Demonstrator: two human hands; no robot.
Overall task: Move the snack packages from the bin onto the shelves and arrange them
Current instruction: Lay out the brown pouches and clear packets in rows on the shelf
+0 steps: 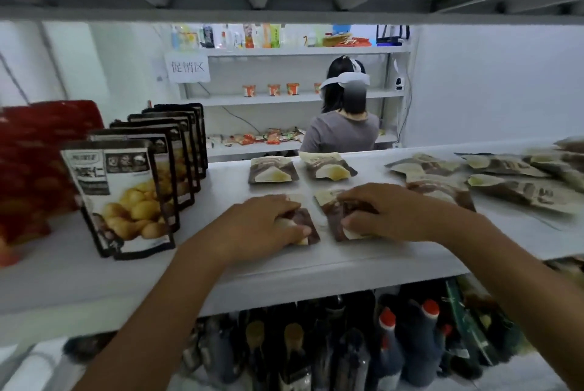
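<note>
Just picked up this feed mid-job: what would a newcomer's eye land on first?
At centre, the left hand and right hand each grip a flat brown packet, the left packet and right packet, on the white shelf. A row of upright pouches stands at the left, and a loose pile of packets lies at the right.
</note>
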